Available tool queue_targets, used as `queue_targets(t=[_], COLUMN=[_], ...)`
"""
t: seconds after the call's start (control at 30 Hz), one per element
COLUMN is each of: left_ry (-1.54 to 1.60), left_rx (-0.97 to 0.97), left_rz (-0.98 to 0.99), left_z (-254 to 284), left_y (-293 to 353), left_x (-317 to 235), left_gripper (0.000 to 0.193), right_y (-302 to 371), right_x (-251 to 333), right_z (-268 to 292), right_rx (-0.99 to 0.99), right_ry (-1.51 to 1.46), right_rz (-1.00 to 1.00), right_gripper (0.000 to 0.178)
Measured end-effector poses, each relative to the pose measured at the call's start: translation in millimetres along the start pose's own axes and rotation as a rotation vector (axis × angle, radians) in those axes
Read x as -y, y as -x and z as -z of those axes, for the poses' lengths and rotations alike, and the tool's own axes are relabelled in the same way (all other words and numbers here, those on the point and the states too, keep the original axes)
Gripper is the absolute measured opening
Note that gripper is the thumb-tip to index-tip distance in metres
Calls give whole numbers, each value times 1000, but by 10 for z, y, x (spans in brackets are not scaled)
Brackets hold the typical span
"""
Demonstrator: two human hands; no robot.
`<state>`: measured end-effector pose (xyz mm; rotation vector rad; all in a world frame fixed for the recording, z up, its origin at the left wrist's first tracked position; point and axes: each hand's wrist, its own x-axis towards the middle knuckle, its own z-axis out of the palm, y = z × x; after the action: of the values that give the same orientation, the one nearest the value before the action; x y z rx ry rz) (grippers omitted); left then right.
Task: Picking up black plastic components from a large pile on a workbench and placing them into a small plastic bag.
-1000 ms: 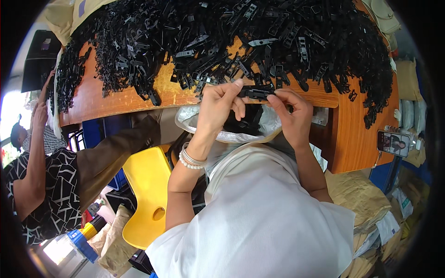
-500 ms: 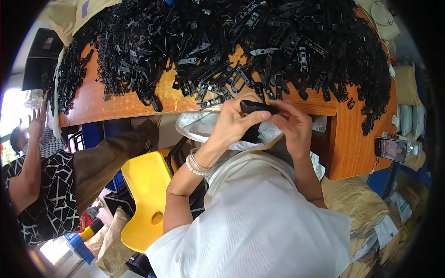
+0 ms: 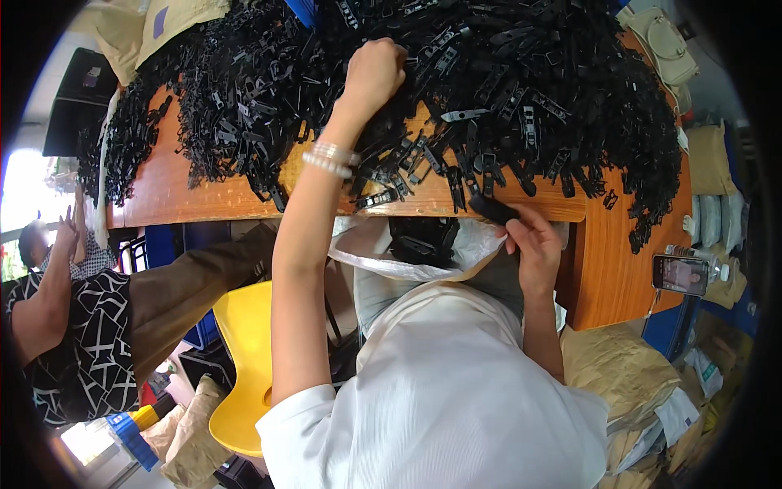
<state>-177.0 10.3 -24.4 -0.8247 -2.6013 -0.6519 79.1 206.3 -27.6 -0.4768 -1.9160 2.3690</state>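
You can't see the fingertips of your left hand [image 3: 375,72], down in the pile of black pieces [image 3: 562,73], so you can't tell what they hold. The fingers of your right hand [image 3: 534,244] hide one end of the black piece [image 3: 492,210] by the near edge of the table [image 3: 175,196]. That edge hides the back of the white bag [image 3: 349,248]. The picture's top cuts off the pile and a blue thing [image 3: 301,11]. Your left arm [image 3: 303,261] hides some of the yellow chair [image 3: 238,375].
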Motion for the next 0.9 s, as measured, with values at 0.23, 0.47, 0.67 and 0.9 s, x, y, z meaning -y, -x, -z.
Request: queue_targets(t=[0.23,0.47,0.67,0.9], left_ry=[-411,-313,-391,96], left_rx=[250,243,97,-136], left_rz=[-23,-46,-164,25], left_z=[-267,-271,-98,325], left_y=[-410,-259,-160,257], left_x=[-77,11,-123,-342], left_gripper=[15,11,10,4], right_y=[57,17,38,-36], right_x=[-19,-6,-58,-88], right_z=[52,26,22,-38], right_rx=[-45,-36,-8,24], right_ry=[-3,31,5,6], right_rz=[-32,-32,-38,-29], right_gripper=[25,25,24,24])
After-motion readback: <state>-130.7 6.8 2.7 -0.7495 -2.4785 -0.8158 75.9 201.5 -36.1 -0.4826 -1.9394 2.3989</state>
